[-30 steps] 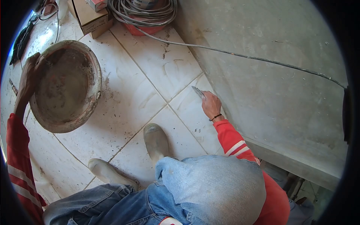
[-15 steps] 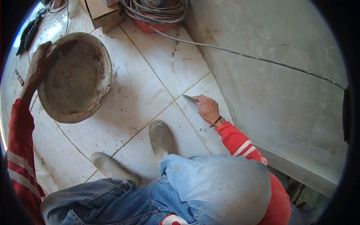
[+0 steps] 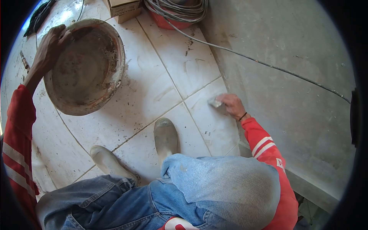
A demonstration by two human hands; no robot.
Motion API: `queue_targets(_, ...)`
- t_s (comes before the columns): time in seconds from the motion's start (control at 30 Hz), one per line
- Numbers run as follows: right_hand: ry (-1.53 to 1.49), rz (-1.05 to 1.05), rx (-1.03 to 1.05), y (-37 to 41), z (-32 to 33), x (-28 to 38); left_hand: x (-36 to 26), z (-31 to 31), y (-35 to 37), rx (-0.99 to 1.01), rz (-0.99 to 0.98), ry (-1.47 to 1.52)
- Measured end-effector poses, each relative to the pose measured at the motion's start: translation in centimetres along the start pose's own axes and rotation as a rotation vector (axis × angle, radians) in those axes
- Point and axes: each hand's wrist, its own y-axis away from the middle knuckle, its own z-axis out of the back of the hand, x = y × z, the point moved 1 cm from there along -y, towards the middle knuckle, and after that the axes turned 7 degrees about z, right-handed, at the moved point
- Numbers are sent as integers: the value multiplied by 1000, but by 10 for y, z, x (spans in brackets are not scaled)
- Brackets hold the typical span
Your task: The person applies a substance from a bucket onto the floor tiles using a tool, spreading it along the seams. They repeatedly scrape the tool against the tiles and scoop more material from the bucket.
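Right hand (image 3: 234, 106) closed on a small trowel (image 3: 214, 102); blade points left, low on the floor tile (image 3: 207, 128) beside the wall (image 3: 291, 96). Left hand (image 3: 51, 44) grips the pan (image 3: 115, 82) rim, far left, well apart.

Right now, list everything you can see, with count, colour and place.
bowl: one, mortar-stained brown, upper left
scraper: one, grey, against a tile beside the wall
cable: one, grey, coiled at top, running along the wall
tub: one, red, under the coil
box: one, brown, top
boots: two, grey, on the white tiles
left hand: grips the bowl's rim
right hand: holds the scraper
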Motion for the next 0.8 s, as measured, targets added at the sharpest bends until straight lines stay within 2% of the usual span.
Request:
queue_targets(0.03, 10, 18, -113, -7, 4, -2, -2, 1, 0, -3, 6, 12)
queue_targets(0.07, 9, 11, -112, -19, 5, -7, -2, 2, -2, 1, 1, 14)
queue_targets(0.13, 89, -19, -312, -49, 4, -20, 2, 4, -8, 140, 89, 5)
queue_targets(0.2, 85, -17, -297, -65, -6, -37, 2, 1, -8, 130, 67, -7)
queue_targets(0.27, 71, -7, -278, -57, -21, -37, 2, 1, -5, 24, -3, 61)
queue_targets(0.33, 65, 97, -204, -25, -24, -40, 10, 0, -1, 37, 5, 101)
queue_targets(0.4, 53, 123, -69, 7, -18, -31, 1, 2, 7, -16, 4, 61)
queue_targets(0.5, 24, 100, 32, 9, -11, -30, 13, -4, 7, -76, -29, 40)
queue_targets(0.53, 22, 106, 39, -3, -7, -28, 14, -7, 6, -111, -63, 21)
queue_targets(0.57, 8, 64, -70, -22, -6, -31, 17, -8, 3, -104, -57, 20)
queue_targets(0.6, -10, 18, -178, -40, -4, -27, 19, -3, -3, 1, -24, 12)
queue_targets(0.63, -17, 13, -172, -58, -4, -20, 20, -1, -9, 106, 6, 3)
queue_targets(0.67, -15, 29, -180, -78, -4, -12, 22, -1, -14, 114, 7, 2)
queue_targets(0.73, -20, 42, -180, -73, -10, -1, 28, -2, -19, 261, 30, 90)
queue_targets(0.77, 32, 89, -151, -61, -15, 8, 32, -8, -13, 91, 40, -1)
queue_targets(0.8, 86, 145, -124, -52, -20, 14, 35, -6, -9, 81, 57, -9)
